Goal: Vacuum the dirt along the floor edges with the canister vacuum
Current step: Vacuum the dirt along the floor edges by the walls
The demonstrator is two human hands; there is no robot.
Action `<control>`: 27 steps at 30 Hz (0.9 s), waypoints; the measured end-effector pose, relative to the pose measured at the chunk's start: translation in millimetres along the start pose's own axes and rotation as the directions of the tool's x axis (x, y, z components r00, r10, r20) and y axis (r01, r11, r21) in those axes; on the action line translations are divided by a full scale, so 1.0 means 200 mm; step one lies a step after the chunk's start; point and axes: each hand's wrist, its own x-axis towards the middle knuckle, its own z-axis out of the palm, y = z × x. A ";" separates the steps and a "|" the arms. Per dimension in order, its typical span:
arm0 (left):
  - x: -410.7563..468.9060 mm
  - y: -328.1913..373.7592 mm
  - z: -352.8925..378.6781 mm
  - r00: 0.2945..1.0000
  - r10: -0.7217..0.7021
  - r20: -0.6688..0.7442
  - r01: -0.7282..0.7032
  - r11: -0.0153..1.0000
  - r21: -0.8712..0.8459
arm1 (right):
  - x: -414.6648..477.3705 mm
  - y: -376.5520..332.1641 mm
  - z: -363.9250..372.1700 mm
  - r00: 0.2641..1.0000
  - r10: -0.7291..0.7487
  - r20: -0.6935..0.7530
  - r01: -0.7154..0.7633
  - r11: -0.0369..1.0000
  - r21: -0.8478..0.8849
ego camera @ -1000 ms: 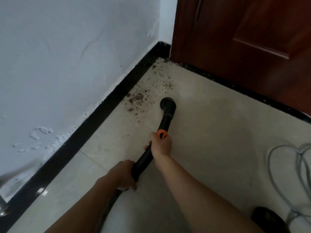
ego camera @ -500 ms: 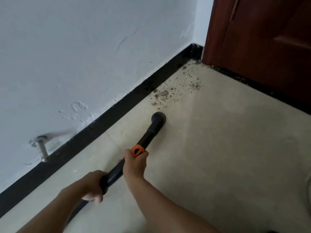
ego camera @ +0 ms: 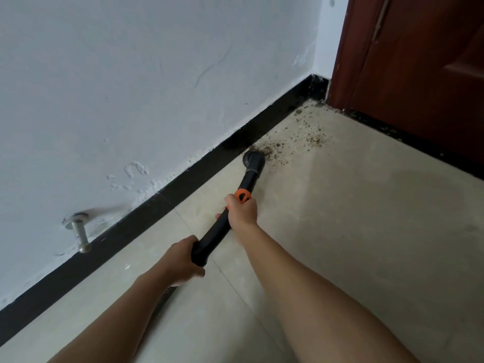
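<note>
**Vacuum tube at the edge of the dirt**

The person holds the black vacuum tube (ego camera: 225, 221) with 2 hands. The right hand (ego camera: 242, 209) is wrapped tight around the tube, just behind an orange ring (ego camera: 242, 195). The left hand (ego camera: 182, 259) is closed around the back end of the tube, nearer the body. Under the left arm, a bit of ribbed hose (ego camera: 163, 301) peeks out.

The tube slants away from the hands toward the wall. Its round nozzle (ego camera: 253, 159) sits on the floor (ego camera: 353, 231), just beside the black baseboard (ego camera: 183, 184). I cannot tell if the nozzle touches the baseboard. The nozzle is well ahead of the right hand.

The tube is smooth, dark and a little shiny. The nozzle is wider than the tube, with a ridged edge.

The dirt (ego camera: 301, 137) is brown crumbs and specks. It starts right at the nozzle and spreads along the baseboard into the corner, up to the dark red door (ego camera: 419, 61). The floor is pale tile.

The white wall (ego camera: 131, 74) has chipped paint low down. A metal door stop (ego camera: 80, 233) sticks out of it, off to the left of the hands.
</note>
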 end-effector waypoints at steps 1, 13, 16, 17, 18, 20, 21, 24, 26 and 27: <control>0.02 0.03 0.00 1.000 0.012 0.017 -0.012 1.000 0.007 | 0.01 -0.02 -0.03 1.000 -0.001 -0.009 0.001 1.000 0.014; 0.00 -0.01 0.03 0.997 -0.074 0.013 0.074 0.996 -0.045 | 0.03 -0.04 0.03 0.996 0.059 0.072 -0.058 0.998 -0.010; -0.13 -0.20 0.04 0.985 -0.161 0.053 0.160 0.987 0.020 | -0.13 0.20 0.08 0.993 0.083 0.085 -0.084 0.996 0.017; -0.17 -0.26 0.04 0.981 -0.183 0.064 0.180 0.982 0.051 | -0.18 0.29 0.10 0.992 0.095 0.083 -0.097 0.995 0.015; -0.20 -0.31 0.04 0.977 -0.199 0.074 0.193 0.978 0.084 | -0.24 0.37 0.11 0.990 0.108 0.088 -0.110 0.994 0.023; -0.23 -0.36 0.04 0.975 -0.202 0.090 0.189 0.973 0.131 | -0.30 0.46 0.12 0.988 0.124 0.095 -0.130 0.989 0.064; -0.24 -0.37 0.04 0.977 -0.192 0.097 0.177 0.973 0.146 | -0.32 0.48 0.11 0.990 0.114 0.079 -0.119 0.991 0.065; -0.25 -0.39 0.03 0.979 -0.175 0.100 0.155 0.971 0.179 | -0.34 0.48 0.10 0.996 0.092 0.010 -0.092 0.996 0.009; -0.26 -0.44 0.02 0.977 -0.197 0.082 0.178 0.965 0.194 | -0.39 0.51 0.12 0.992 0.118 0.035 -0.117 0.992 -0.043; -0.28 -0.47 0.01 0.973 -0.217 0.075 0.199 0.960 0.199 | -0.41 0.53 0.14 0.987 0.147 0.065 -0.143 0.988 -0.060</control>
